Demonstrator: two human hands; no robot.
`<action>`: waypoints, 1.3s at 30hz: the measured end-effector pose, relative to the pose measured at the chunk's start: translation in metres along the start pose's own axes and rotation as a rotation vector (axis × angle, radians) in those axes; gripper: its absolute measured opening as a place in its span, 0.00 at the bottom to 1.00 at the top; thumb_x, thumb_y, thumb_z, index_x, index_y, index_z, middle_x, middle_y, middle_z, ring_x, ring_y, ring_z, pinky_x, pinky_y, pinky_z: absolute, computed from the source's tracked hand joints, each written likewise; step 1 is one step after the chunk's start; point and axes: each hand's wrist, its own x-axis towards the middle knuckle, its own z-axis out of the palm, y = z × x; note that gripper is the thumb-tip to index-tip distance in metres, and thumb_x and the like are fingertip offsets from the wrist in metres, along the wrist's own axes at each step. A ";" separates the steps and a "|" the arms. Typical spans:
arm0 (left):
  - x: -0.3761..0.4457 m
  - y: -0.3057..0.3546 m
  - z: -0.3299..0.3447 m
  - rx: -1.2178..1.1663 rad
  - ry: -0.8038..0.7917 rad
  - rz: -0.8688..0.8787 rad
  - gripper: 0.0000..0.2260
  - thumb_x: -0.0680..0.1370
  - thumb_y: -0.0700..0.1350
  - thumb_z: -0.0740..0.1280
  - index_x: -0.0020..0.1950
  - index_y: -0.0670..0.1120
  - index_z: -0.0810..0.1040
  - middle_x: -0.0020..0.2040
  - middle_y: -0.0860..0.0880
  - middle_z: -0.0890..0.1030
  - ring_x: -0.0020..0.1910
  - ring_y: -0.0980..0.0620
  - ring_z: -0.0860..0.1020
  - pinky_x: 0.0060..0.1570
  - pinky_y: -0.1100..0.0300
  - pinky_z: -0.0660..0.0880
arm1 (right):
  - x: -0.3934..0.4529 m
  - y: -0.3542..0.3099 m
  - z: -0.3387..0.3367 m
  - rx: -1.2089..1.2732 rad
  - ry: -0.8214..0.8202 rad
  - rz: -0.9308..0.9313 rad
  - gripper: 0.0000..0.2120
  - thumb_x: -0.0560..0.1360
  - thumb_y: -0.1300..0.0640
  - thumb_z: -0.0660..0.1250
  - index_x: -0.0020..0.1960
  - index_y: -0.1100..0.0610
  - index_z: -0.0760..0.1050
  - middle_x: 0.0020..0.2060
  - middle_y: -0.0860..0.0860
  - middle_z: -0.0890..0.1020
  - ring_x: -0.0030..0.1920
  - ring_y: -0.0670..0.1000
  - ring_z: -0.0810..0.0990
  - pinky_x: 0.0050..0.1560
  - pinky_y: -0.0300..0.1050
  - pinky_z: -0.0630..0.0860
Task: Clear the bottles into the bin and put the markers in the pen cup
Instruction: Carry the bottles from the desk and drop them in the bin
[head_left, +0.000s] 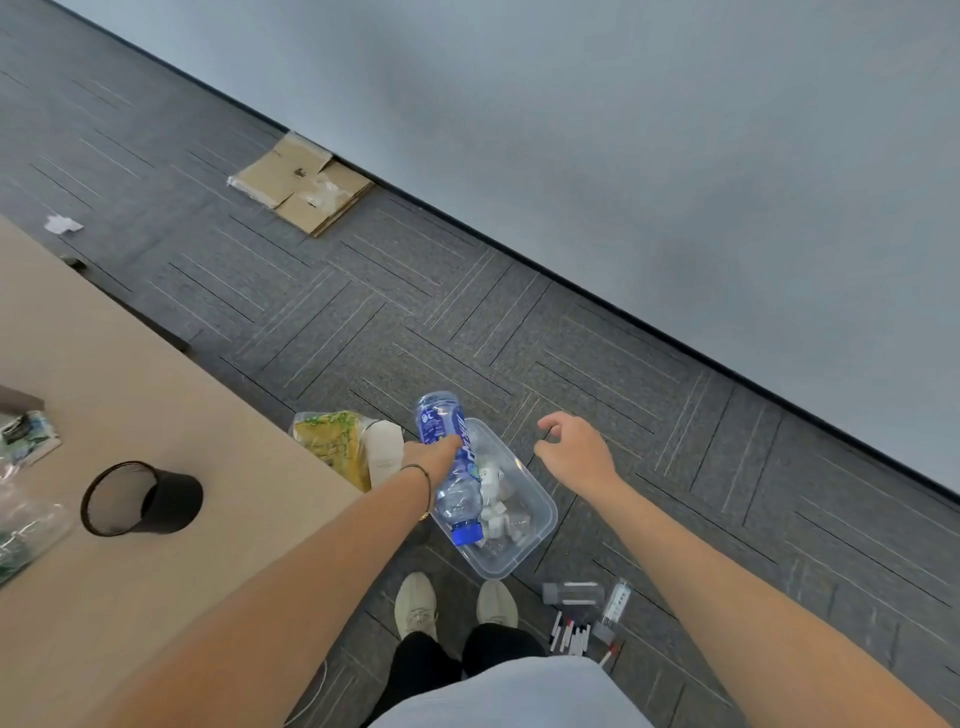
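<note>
My left hand (428, 457) grips a clear plastic bottle (451, 467) with a blue label and blue cap, held cap-down over a clear plastic bin (540, 512) on the carpet. Small white and clear items lie in the bin. My right hand (574, 447) hovers just right of the bin, fingers loosely curled, holding nothing. Several markers (571, 636) lie on the floor near my right shoe. A black mesh pen cup (143, 499) lies on its side on the beige table (130, 374) at left.
A yellow-green plastic bag (332, 441) and a white item (384, 452) sit by the table corner. Small clear containers (574, 593) lie on the floor above the markers. Flattened cardboard (301, 182) rests against the grey wall. Packets clutter the table's left edge (26, 436).
</note>
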 end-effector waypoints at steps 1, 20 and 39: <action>0.001 0.001 0.004 0.029 0.003 -0.004 0.24 0.76 0.49 0.70 0.67 0.38 0.73 0.59 0.39 0.81 0.47 0.43 0.78 0.48 0.51 0.76 | 0.001 0.004 -0.004 0.003 -0.001 -0.005 0.17 0.76 0.53 0.67 0.65 0.49 0.76 0.61 0.51 0.77 0.54 0.52 0.78 0.48 0.46 0.70; -0.047 0.004 -0.019 0.694 0.278 0.308 0.23 0.80 0.50 0.64 0.74 0.49 0.68 0.59 0.43 0.81 0.52 0.46 0.81 0.50 0.53 0.79 | -0.011 -0.023 -0.021 -0.061 -0.125 -0.294 0.16 0.78 0.57 0.65 0.65 0.53 0.76 0.53 0.53 0.82 0.51 0.54 0.81 0.51 0.51 0.78; -0.122 -0.172 -0.229 0.902 0.635 0.371 0.22 0.79 0.49 0.61 0.73 0.52 0.69 0.64 0.47 0.75 0.61 0.46 0.75 0.59 0.51 0.71 | -0.151 -0.190 0.141 -0.422 -0.244 -0.848 0.18 0.77 0.56 0.66 0.67 0.51 0.76 0.61 0.50 0.80 0.60 0.54 0.78 0.60 0.51 0.75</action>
